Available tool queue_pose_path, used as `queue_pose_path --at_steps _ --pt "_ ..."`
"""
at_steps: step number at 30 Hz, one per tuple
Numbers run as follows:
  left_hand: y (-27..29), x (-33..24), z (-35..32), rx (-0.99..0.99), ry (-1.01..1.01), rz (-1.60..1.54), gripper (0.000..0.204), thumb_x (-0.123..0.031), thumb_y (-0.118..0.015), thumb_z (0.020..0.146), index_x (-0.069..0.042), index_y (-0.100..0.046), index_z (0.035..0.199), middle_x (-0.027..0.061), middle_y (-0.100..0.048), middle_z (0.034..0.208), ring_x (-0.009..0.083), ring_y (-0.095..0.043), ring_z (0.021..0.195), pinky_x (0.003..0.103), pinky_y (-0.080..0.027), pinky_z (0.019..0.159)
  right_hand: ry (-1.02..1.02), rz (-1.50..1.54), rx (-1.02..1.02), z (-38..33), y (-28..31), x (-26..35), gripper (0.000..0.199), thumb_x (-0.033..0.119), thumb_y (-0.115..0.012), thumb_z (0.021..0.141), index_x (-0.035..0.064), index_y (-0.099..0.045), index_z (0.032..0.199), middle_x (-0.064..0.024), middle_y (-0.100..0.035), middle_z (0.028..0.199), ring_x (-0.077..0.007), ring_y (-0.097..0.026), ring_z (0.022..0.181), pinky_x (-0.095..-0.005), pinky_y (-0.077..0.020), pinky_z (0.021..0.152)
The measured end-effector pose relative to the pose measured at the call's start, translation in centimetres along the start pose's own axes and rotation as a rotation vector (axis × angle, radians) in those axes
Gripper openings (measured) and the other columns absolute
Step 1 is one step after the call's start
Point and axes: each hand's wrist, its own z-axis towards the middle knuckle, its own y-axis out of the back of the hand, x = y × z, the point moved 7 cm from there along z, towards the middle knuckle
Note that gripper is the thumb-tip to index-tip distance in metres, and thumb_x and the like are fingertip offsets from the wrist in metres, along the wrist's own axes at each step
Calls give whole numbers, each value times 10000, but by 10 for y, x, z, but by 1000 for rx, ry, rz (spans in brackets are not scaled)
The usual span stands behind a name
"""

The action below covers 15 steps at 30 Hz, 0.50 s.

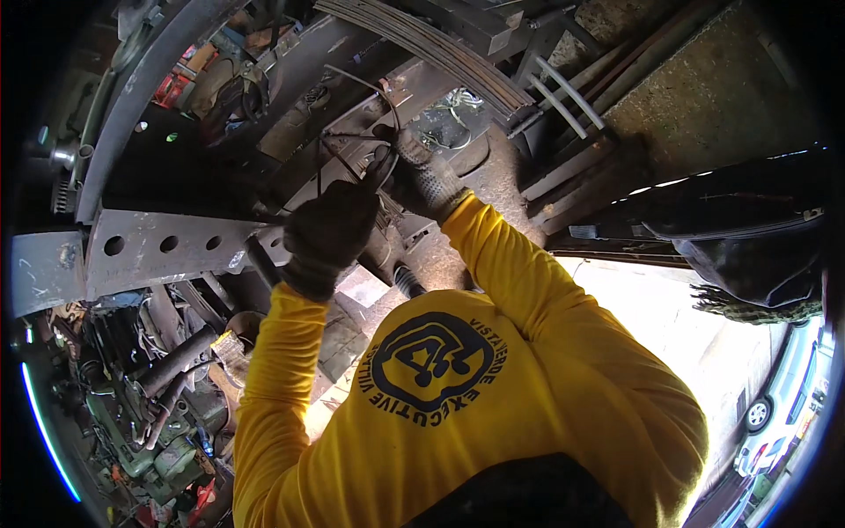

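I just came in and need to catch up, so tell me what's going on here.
A person in a yellow shirt is working with both gloved hands close together at a thin bent metal rod. The right hand is up against it and the left hand is beside it; their exact grip is hard to make out. A metal beam with round holes lies to the left.

Deep shadow at left, harsh daylight glare on ground [656, 304], fisheye-bent edges.

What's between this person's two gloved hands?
The head view shows part of a thin, curved dark rod between the left hand and right hand; whether both grip it is unclear.
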Motion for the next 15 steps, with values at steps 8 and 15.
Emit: queue_pose_path --at_steps 8,15 --pt "-14 -9 8 26 128 -78 128 -289 -657 961 -167 -681 990 30 -621 837 205 -659 809 365 -543 572 -89 -14 -85 10 22 7 381 415 -633 1005 88 -646 1200 -82 -719 1030 -230 -708 906 -358 -608 771" --pt "-8 -5 10 73 169 -123 150 -285 -653 964 -155 -698 1023 55 -643 852 215 -665 823 366 -543 566 -60 -98 -96 10 18 4 393 416 -572 1044 77 -624 1238 -72 -696 1011 -223 -674 870 -337 -578 773"
